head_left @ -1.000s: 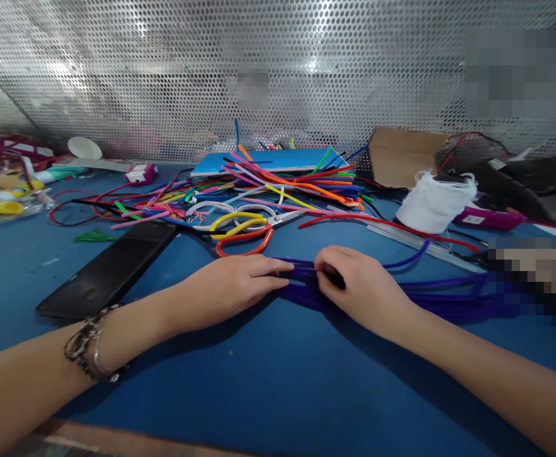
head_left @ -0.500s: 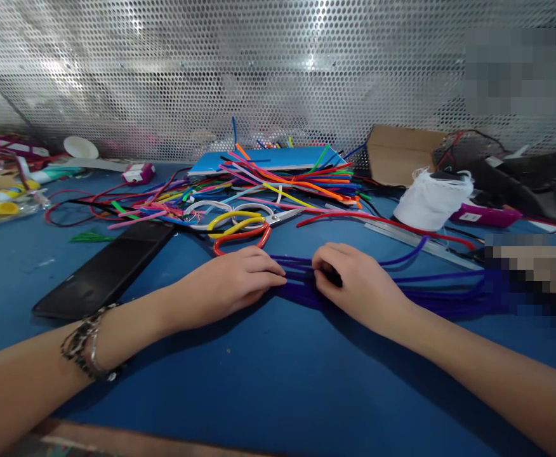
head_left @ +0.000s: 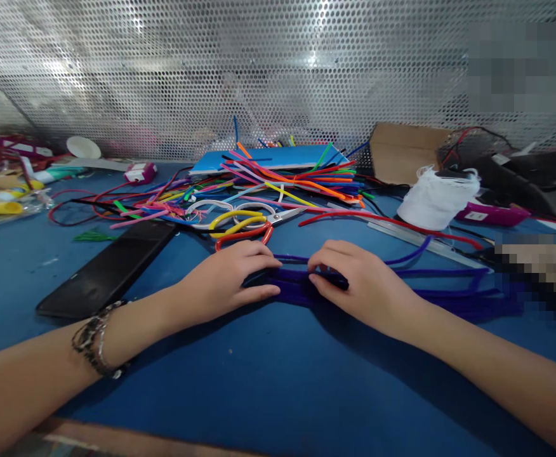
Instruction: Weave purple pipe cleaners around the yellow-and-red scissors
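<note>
A loose bundle of dark blue pipe cleaners (head_left: 291, 291) lies across the blue table. My left hand (head_left: 233, 273) is at the bundle's left end, its thumb and fingers parted on either side of the strands. Close by, my right hand (head_left: 354, 279) curls over the bundle, thumb and index finger nearly together around some strands. Loose blue strands trail out to the right beyond that hand. Just behind my left hand lie scissors (head_left: 278, 218) with red and yellow handles, blades pointing right.
A black phone (head_left: 109, 270) lies left of my hands. Behind are a heap of coloured pipe cleaners (head_left: 301, 181), a blue box (head_left: 206, 164), a white fringed roll (head_left: 436, 202), a cardboard piece (head_left: 404, 155) and a clear ruler (head_left: 430, 249). A perforated metal panel (head_left: 268, 63) stands behind.
My left thumb and fingers have spread apart from a closed pose. My right fingers have shifted slightly left along the bundle. The view has moved slightly.
</note>
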`<move>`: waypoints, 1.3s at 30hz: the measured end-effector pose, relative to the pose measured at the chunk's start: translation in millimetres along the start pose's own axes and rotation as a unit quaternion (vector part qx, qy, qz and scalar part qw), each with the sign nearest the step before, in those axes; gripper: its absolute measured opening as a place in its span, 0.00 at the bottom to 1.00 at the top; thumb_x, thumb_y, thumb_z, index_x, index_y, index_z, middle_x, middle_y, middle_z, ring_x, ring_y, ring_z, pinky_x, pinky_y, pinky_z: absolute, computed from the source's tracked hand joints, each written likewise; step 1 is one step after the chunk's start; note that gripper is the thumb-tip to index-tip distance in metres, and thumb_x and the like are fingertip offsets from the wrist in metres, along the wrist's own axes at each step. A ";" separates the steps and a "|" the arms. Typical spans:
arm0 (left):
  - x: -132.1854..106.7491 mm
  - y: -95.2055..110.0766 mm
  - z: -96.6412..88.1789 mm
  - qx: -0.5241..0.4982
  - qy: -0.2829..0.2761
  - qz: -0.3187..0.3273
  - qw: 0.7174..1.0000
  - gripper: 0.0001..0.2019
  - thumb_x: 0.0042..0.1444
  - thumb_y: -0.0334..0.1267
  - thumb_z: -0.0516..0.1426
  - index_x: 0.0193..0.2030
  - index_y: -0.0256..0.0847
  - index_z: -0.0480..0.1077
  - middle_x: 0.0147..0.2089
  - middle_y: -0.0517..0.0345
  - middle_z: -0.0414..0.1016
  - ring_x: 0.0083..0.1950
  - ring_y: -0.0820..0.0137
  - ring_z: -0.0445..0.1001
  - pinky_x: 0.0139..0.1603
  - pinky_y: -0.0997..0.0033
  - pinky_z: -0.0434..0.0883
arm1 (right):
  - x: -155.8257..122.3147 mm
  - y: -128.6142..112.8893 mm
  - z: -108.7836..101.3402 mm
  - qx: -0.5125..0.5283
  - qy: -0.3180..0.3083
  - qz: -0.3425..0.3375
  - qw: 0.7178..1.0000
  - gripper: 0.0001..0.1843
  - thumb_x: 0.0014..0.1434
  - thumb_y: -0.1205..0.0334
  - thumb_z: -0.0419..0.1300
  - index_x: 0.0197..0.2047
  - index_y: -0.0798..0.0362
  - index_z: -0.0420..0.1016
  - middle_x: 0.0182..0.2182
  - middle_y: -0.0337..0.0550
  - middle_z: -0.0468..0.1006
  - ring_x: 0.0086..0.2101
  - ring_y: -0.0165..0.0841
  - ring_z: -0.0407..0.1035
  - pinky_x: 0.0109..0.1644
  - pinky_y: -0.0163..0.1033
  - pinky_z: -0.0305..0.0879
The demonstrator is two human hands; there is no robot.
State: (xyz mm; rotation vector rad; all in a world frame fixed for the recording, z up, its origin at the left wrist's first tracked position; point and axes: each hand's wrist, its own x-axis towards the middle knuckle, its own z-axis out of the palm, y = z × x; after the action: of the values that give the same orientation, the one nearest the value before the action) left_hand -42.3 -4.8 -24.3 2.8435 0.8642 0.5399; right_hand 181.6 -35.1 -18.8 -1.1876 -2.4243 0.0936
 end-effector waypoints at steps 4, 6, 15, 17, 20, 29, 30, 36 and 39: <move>-0.4 0.2 -0.2 0.027 -0.006 0.003 1.000 0.15 0.59 0.44 0.53 0.49 0.39 0.69 0.45 0.51 0.71 0.46 0.66 0.70 0.48 0.68 0.68 | -2.2 1.2 -3.0 0.006 -0.021 -0.059 0.998 0.07 0.58 0.66 0.53 0.37 0.55 0.72 0.33 0.45 0.73 0.34 0.33 0.66 0.38 0.38 0.63; -0.5 -0.1 -0.4 0.032 0.009 0.013 0.999 0.16 0.59 0.44 0.52 0.51 0.39 0.68 0.46 0.51 0.71 0.47 0.66 0.70 0.48 0.68 0.68 | -2.9 2.1 -2.5 -0.003 -0.030 -0.081 0.996 0.08 0.58 0.66 0.53 0.37 0.54 0.73 0.34 0.45 0.74 0.34 0.33 0.67 0.39 0.39 0.64; -1.9 -3.3 -0.2 0.020 0.001 0.032 0.999 0.20 0.61 0.45 0.49 0.58 0.41 0.62 0.62 0.49 0.60 0.63 0.62 0.57 0.61 0.59 0.58 | -4.7 1.5 -0.5 -0.024 -0.002 -0.085 0.996 0.13 0.60 0.64 0.51 0.43 0.57 0.74 0.42 0.50 0.75 0.41 0.37 0.69 0.46 0.44 0.66; -2.1 -1.6 0.0 0.009 -0.037 0.032 0.999 0.25 0.61 0.47 0.49 0.62 0.39 0.55 0.64 0.48 0.56 0.65 0.63 0.54 0.63 0.58 0.55 | -6.9 -0.6 0.3 -0.029 -0.006 -0.075 0.997 0.20 0.60 0.58 0.51 0.51 0.61 0.69 0.48 0.54 0.72 0.48 0.39 0.66 0.51 0.46 0.65; -1.3 1.2 0.1 -0.010 -0.078 0.026 0.997 0.27 0.62 0.46 0.48 0.64 0.35 0.50 0.64 0.46 0.55 0.65 0.64 0.53 0.64 0.57 0.51 | -10.1 -3.9 3.2 -0.055 -0.036 -0.066 0.996 0.30 0.59 0.51 0.51 0.57 0.65 0.61 0.54 0.59 0.67 0.53 0.43 0.62 0.54 0.50 0.63; 0.0 -0.1 2.2 -0.015 -0.090 0.042 0.995 0.22 0.64 0.41 0.46 0.62 0.34 0.55 0.63 0.47 0.59 0.64 0.66 0.56 0.65 0.59 0.51 | -7.3 -8.0 2.5 -0.086 -0.059 -0.049 0.993 0.21 0.58 0.58 0.54 0.51 0.62 0.68 0.46 0.57 0.72 0.45 0.44 0.68 0.46 0.51 0.68; -0.1 -0.3 2.4 -0.012 -0.089 0.045 0.995 0.21 0.64 0.41 0.46 0.61 0.35 0.56 0.63 0.48 0.59 0.64 0.66 0.57 0.65 0.59 0.51 | -7.3 -8.2 2.3 -0.090 -0.060 -0.050 0.993 0.20 0.58 0.58 0.54 0.50 0.62 0.68 0.46 0.57 0.73 0.44 0.44 0.68 0.46 0.51 0.68; 0.0 -0.1 0.9 -0.008 -0.079 0.076 0.994 0.20 0.64 0.38 0.44 0.60 0.34 0.58 0.62 0.48 0.60 0.64 0.68 0.56 0.65 0.61 0.51 | -8.0 -8.8 4.6 -0.086 -0.051 -0.062 0.993 0.17 0.59 0.61 0.52 0.48 0.62 0.69 0.45 0.57 0.73 0.43 0.42 0.68 0.47 0.50 0.68; 0.1 0.1 0.7 -0.008 -0.070 0.087 0.994 0.19 0.64 0.35 0.44 0.59 0.33 0.60 0.61 0.48 0.62 0.63 0.70 0.58 0.65 0.64 0.52 | -7.4 -8.6 5.3 -0.069 -0.052 -0.056 0.995 0.16 0.59 0.63 0.51 0.48 0.62 0.70 0.44 0.55 0.73 0.43 0.42 0.68 0.47 0.49 0.68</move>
State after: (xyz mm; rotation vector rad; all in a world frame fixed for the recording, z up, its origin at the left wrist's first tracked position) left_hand -41.9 -4.8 -24.9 2.9172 0.5897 0.3565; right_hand 177.0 -45.5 -24.0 -1.1266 -2.6215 -0.0488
